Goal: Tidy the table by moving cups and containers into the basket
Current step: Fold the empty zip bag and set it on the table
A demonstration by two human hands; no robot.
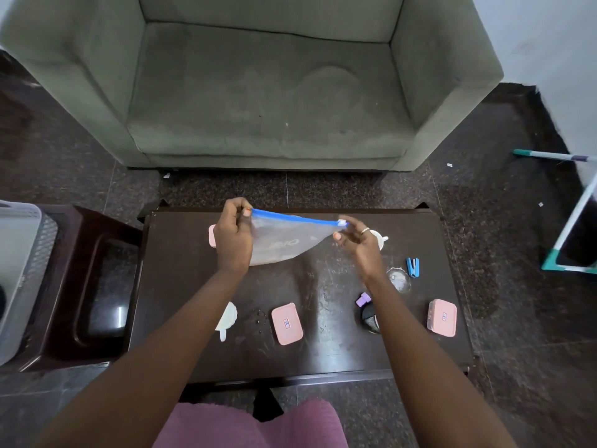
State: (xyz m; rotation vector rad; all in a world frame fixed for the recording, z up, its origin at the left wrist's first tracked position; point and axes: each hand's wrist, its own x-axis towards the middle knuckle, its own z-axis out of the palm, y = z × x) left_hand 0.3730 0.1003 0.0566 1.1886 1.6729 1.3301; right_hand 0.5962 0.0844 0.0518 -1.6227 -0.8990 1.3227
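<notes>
Both hands hold a clear zip bag (284,242) with a blue seal strip up above the dark table (323,357). My left hand (233,236) pinches its left corner. My right hand (358,244) pinches the white slider at the right end. On the table lie pink lidded containers at the middle front (287,323), the right front (442,317) and, half hidden behind my left hand, the far left (212,236). A white cup (381,239) peeks out behind my right hand. A grey mesh basket (19,273) stands at the left edge of view.
A blue stapler (413,266), a clear round lid (398,279), a purple-capped dark object (368,313) and a white lid (227,318) also lie on the table. A dark stool (97,286) stands left of it. A grey-green armchair (258,85) faces me beyond the table.
</notes>
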